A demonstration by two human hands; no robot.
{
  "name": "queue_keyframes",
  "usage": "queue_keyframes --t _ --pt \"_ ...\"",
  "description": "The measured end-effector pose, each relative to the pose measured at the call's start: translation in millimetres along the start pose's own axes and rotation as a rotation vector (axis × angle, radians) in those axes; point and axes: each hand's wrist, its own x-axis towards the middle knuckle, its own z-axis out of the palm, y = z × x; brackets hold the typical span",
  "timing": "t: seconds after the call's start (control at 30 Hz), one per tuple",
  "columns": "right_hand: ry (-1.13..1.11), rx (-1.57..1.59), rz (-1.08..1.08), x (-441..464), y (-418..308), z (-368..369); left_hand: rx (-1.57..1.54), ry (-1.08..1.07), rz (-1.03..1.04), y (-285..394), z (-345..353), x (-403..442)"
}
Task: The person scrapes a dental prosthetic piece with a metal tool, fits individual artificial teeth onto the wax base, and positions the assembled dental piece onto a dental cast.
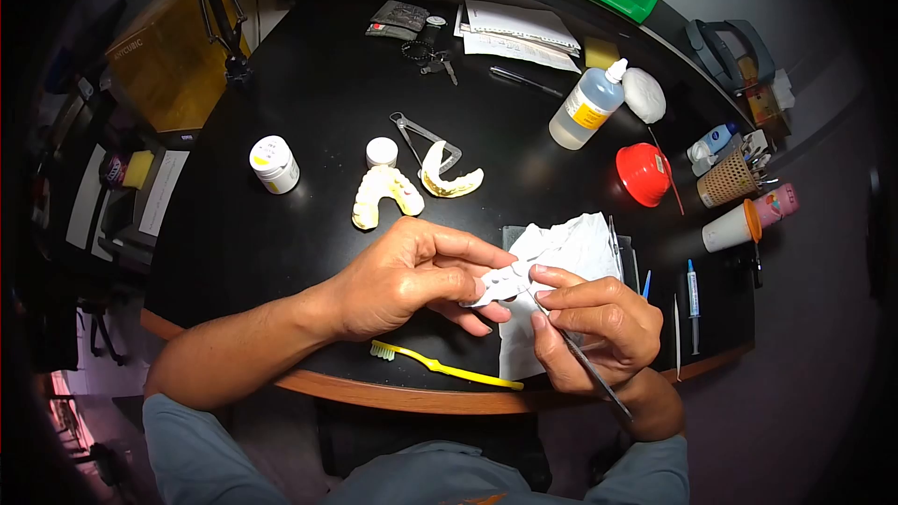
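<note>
left hand (412, 273): pinching white dental piece (499, 283) | right hand (599, 323): gripping slim metal instrument (599, 378), tip beside piece

1 head camera looks forward and down, edges unclear.

My left hand (407, 276) is pinching, thumb (451, 284) forward! Just beside it, my right hand (603, 323) grips, fingers (599, 294) curled.

Over the crumpled, matt white paper (572, 245), my right hand (603, 320) holds a slim tool (596, 372) of smooth metal. Left of the paper lies a glossy plastic toothbrush (454, 371); under the paper, the smooth black table (323, 112) has a wood-look edge.
</note>
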Motion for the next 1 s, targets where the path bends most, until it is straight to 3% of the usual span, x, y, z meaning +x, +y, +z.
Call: queue_keyframes --t 1.0 --pt "-0.025 -0.012 0.04 0.0 3.2 2.5 0.176 0.073 0.045 2.8 3.7 -1.5"
